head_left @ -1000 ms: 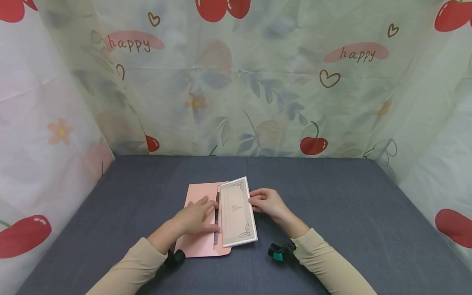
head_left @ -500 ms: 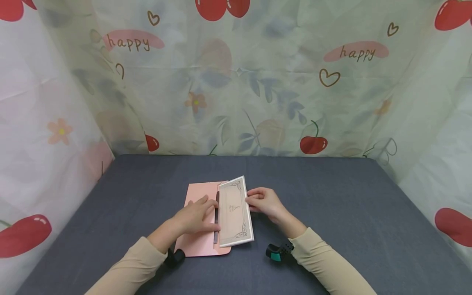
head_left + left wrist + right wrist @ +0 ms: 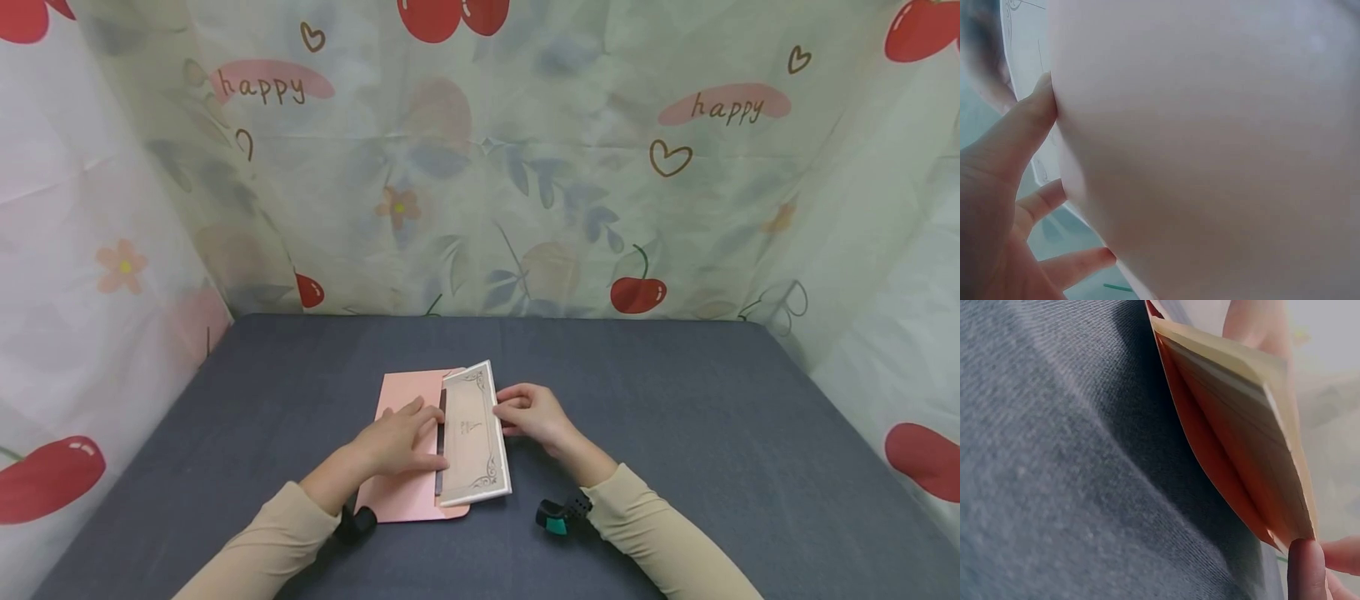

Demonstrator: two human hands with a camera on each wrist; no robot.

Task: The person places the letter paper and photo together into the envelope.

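Observation:
A pink envelope [image 3: 397, 497] lies on the table, its dark slit of an opening facing right. My left hand [image 3: 393, 442] rests on it, thumb and fingers spread with their tips at the edge of the opening. My right hand [image 3: 536, 418] pinches the right edge of a pale card [image 3: 471, 446] with a white border and scrolled corners. The card slants over the envelope's right part, its left edge at the opening. From the right wrist, the card [image 3: 1229, 419] looks thick and layered, its raised side between thumb [image 3: 1307, 565] and fingers. How far it sits inside the envelope is hidden.
The dark grey cloth-covered table [image 3: 675, 400] stretches around the hands. Printed curtains [image 3: 480, 208] with cherries and hearts enclose it at the back and sides. Black straps are worn at both wrists, the right one [image 3: 558, 517] with a green patch.
My right hand has moved a little to the left, bringing the card with it further over the envelope's opening. The left hand and the envelope have stayed in place.

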